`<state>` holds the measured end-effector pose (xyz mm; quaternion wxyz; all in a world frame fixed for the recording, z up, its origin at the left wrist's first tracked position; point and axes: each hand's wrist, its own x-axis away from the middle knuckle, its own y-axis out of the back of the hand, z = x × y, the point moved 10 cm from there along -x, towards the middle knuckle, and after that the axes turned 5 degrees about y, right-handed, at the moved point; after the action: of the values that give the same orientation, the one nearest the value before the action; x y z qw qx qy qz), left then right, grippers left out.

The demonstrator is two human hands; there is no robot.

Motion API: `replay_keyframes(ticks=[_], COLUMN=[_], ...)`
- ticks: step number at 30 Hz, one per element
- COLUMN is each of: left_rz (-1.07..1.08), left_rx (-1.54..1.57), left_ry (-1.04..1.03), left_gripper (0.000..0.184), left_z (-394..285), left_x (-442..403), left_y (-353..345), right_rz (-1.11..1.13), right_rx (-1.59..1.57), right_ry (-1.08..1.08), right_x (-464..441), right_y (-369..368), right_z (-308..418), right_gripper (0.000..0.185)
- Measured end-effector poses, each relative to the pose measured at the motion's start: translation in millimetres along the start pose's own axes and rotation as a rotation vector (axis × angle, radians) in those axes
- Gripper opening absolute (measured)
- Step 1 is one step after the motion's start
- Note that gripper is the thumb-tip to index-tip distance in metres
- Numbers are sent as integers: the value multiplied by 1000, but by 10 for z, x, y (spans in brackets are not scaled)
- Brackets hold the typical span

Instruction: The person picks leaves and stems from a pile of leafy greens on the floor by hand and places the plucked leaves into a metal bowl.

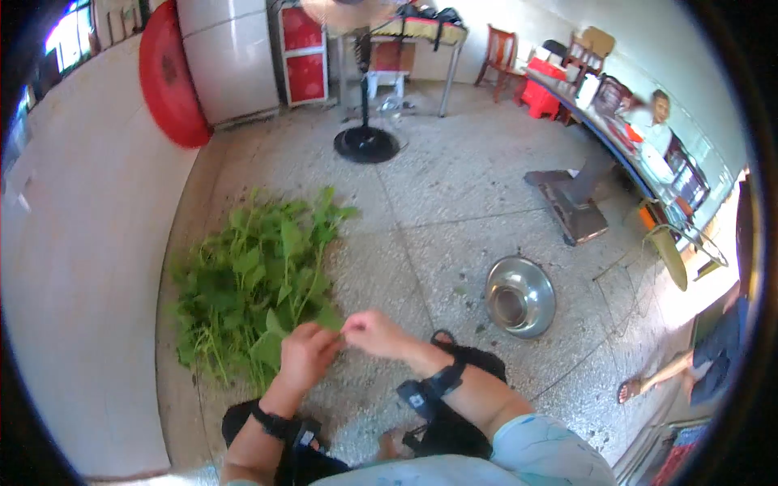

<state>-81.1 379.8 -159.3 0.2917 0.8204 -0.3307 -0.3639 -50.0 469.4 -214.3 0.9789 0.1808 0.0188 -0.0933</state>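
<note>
A large heap of leafy green vines (pixel 251 279) lies on the floor, in front and to the left. At its near right edge, my left hand (pixel 309 355) is closed on a leafy green stem, with broad leaves showing beside the fingers. My right hand (pixel 378 334) meets it fingertip to fingertip in a pinch at the same stem; the bit between the fingers is mostly hidden. On the floor to the right stands a shiny metal basin (pixel 541 304) with a smaller round bowl shape (pixel 509 306) inside it.
A pedestal fan's black base (pixel 366 144) stands ahead. A white wall (pixel 89 267) borders the left, with a red round tabletop (pixel 168 77) against it. A person (pixel 655 121) sits at the long table; another person's leg (pixel 660 374) shows at right. A dark metal piece (pixel 571 206) lies on the floor.
</note>
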Motion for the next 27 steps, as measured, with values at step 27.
replay_keyframes(ticks=[27], left_rz=[-581], left_rx=[1570], left_ry=[763], left_gripper=[18], left_z=[1702], left_x=[433], left_y=[520], right_rz=[-105], right_rx=[-1632], right_ry=[-125], right_x=[-115], right_y=[149], right_z=[-169], right_gripper=[13])
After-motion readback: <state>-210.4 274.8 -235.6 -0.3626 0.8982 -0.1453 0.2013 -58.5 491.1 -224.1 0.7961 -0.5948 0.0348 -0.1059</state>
